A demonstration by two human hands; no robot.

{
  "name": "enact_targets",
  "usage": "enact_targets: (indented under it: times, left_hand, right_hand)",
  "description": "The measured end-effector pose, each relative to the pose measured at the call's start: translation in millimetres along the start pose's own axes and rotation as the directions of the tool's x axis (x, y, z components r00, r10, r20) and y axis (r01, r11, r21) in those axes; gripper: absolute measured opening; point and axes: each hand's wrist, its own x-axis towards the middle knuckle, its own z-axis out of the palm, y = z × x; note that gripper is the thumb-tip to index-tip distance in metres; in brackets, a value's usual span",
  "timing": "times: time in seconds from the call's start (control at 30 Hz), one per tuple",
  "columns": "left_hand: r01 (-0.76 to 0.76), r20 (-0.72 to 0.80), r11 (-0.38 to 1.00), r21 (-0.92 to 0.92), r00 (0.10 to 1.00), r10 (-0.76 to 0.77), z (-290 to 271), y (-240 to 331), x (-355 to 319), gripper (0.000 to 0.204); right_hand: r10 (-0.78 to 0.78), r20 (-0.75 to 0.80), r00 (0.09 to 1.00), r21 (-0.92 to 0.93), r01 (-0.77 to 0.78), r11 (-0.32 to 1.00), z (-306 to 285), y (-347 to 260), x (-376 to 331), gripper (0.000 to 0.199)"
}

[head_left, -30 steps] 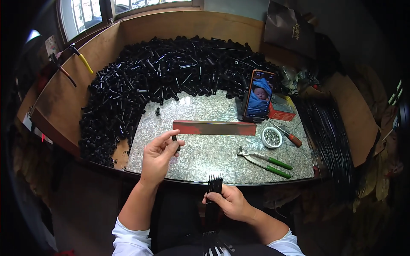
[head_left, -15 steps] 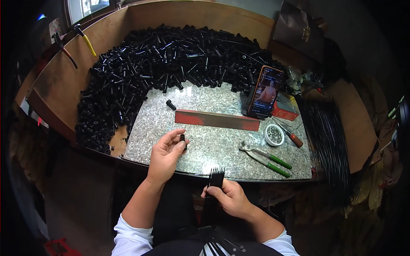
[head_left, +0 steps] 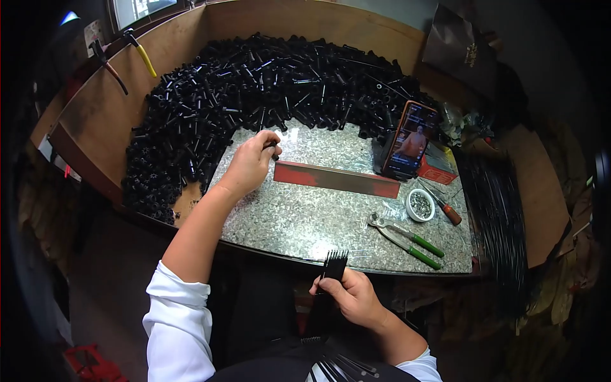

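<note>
My left hand (head_left: 249,162) is over the table by the left end of a red and dark bar (head_left: 337,179). Its fingers are closed round a small black tube (head_left: 272,151), mostly hidden by them; whether a second tube lies under the fingers I cannot tell. At the table's front edge my right hand (head_left: 356,298) grips a flat bundle of thin black rods (head_left: 334,264). Their fine tips stand up in a row above the thumb.
A large heap of black tubes (head_left: 254,89) lines the back and left. On the right are a propped phone (head_left: 409,141), a white bowl of small metal bits (head_left: 420,205), a screwdriver (head_left: 450,214), green-handled pincers (head_left: 407,243) and long black rods (head_left: 496,216). Two hammers (head_left: 141,54) hang on the wooden wall.
My left hand has moved away from me, to where a loose black tube lay beside the bar. My right hand keeps its grip on the rods. The whole view has shifted slightly.
</note>
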Motion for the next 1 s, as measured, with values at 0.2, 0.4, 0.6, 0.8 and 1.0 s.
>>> enact_targets:
  times: [0.2,0.4,0.6,0.8,1.0]
  left_hand:
    - [0.066,0.072,0.993,0.095,0.995,-0.073,4.7,-22.9,12.3,0.014]
    - [0.063,-0.159,0.993,-0.102,0.984,-0.079,3.5,-7.3,7.6,0.022]
    - [0.123,-0.004,0.826,-0.550,0.989,-0.150,11.3,48.1,-45.7,0.024]
    - [0.318,0.213,0.437,-0.841,0.938,-0.273,20.6,65.3,-98.4,0.031]
    - [0.409,0.342,0.249,-0.878,0.900,-0.270,28.8,75.0,-121.3,0.032]
  right_hand:
    - [0.007,0.025,1.000,-0.044,-0.006,0.999,0.6,-4.1,4.6,0.017]
    - [-0.010,0.000,1.000,-0.059,0.010,0.998,-0.2,-3.2,3.1,0.017]
    - [0.001,0.010,1.000,-0.058,0.000,0.998,0.1,-6.0,3.4,0.018]
    - [0.026,0.003,1.000,-0.023,-0.026,0.999,2.1,-1.7,2.6,0.019]
    - [0.028,-0.016,0.999,0.048,-0.027,0.998,4.2,0.9,2.4,0.020]
